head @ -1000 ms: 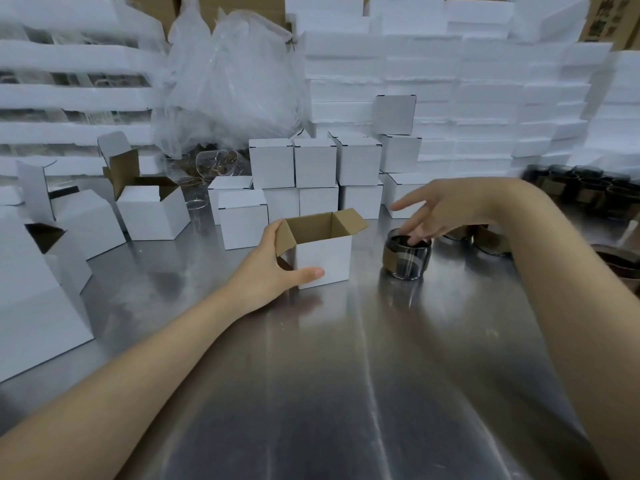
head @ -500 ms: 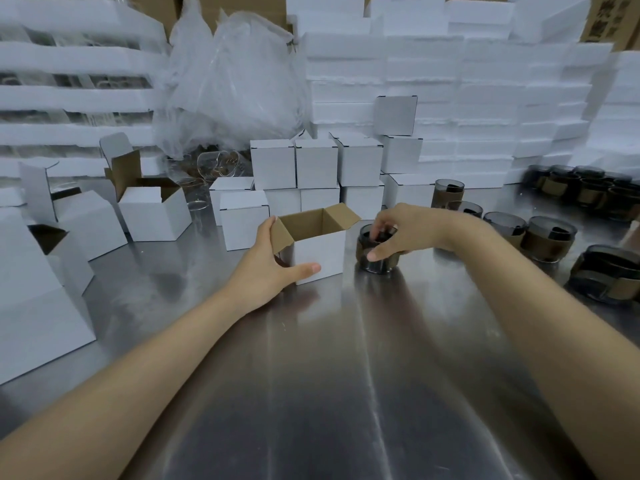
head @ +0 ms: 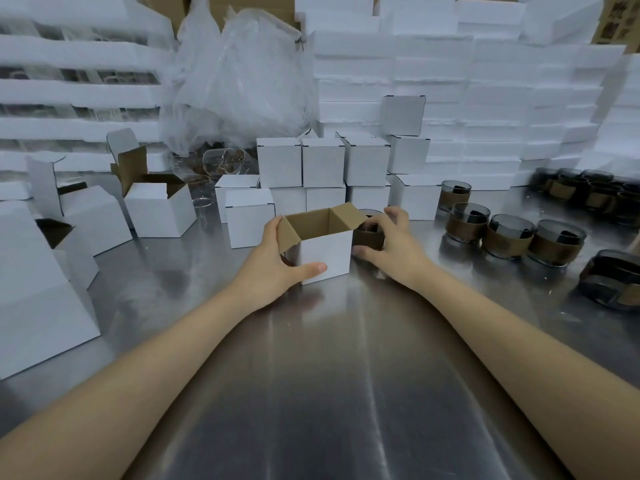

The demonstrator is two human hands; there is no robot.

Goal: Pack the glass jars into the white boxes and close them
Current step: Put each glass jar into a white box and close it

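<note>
Gripping the white box (head: 323, 252) at the middle of the steel table (head: 329, 393), our left hand (head: 277, 261) curls round its left wall, with the thumb laid flat across the near face. The box stands upright with its top flaps splayed open. It is smooth white outside and bare brown card inside.

Our right hand (head: 391, 247) is clamped on a glass jar (head: 369, 237) at 3 o'clock of the box, close against its right wall. The fingers arch over the rim and the thumb sits low by the base. The box flap and our fingers hide much of the jar, so we cannot tell whether it rests on the table. The jar is round, of smoky dark glass, with a brown band round its body.

Further out at 3 o'clock stands a row of banded jars (head: 507, 237) of the same kind. At 12 o'clock closed white boxes (head: 322, 162) are stacked in two tiers. At 9 o'clock sits an open-lidded box (head: 159, 211). At 11 o'clock we see a crumpled clear plastic bag (head: 239, 81), and white foam slabs (head: 485, 74) are piled along the back.
</note>
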